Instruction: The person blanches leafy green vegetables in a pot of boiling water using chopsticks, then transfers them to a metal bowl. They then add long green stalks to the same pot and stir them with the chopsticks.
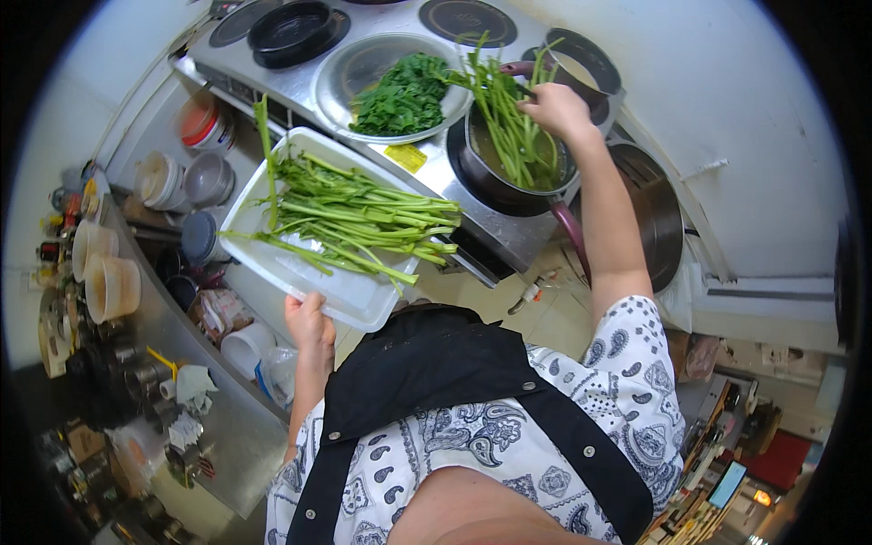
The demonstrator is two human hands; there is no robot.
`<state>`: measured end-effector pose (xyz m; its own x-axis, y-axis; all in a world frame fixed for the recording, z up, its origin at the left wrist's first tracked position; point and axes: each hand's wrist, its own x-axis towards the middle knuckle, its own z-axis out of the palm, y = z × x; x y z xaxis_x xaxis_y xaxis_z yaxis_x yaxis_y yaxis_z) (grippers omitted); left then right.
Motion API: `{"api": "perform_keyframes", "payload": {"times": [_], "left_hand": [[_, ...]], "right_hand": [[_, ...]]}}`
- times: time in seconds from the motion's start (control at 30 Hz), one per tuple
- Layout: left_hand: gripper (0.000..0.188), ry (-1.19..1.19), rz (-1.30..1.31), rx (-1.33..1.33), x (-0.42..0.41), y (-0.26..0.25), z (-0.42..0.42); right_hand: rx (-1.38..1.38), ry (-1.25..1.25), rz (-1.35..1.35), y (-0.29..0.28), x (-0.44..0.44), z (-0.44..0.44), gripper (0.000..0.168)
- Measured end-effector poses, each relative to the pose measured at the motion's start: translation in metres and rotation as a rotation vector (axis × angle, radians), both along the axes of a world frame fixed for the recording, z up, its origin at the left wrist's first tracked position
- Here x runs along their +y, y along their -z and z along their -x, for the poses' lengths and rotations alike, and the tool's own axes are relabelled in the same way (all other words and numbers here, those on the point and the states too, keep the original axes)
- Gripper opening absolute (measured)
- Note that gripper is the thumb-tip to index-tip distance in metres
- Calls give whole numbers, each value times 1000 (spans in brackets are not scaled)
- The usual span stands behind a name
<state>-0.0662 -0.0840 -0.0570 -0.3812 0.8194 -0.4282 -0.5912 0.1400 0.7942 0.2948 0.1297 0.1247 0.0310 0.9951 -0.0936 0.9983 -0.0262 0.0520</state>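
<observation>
My left hand [310,319] grips the near rim of a white plastic tub [354,303], which is tilted and holds a bundle of long green leafy-vegetable stalks [368,214]. My right hand [560,116] is closed over a dark saucepan [501,191] on the stove, at a bunch of green stalks [501,112]. The lower ends of that bunch dip into liquid in the pan. Something dark shows by the right fingers; whether it is a utensil is unclear. Left of the pan, a round metal tray [334,82] bears a heap of dark green leaves [405,95].
Black pan [293,27] and a second pot [593,58] stand on the steel stove [402,17]. The saucepan's purple handle [571,231] juts toward me. A large dark pot [650,218] is at the right. Plastic containers [208,178] and a steel counter [231,436] lie leftward.
</observation>
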Motion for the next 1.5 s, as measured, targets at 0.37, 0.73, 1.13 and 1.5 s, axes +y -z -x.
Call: {"api": "perform_keyframes", "payload": {"times": [0.37, 0.73, 1.13, 1.5], "left_hand": [[34, -34, 1, -73, -7, -13, -4], [25, -6, -47, -105, -19, -14, -3], [27, -8, 59, -38, -8, -11, 7], [32, 27, -20, -47, 9, 1, -1]], "right_hand": [[206, -828, 28, 24, -75, 203, 14], [221, -441, 160, 90, -29, 328, 35], [537, -571, -298, 2, -40, 255, 22], [-48, 69, -71, 36, -16, -39, 26]]}}
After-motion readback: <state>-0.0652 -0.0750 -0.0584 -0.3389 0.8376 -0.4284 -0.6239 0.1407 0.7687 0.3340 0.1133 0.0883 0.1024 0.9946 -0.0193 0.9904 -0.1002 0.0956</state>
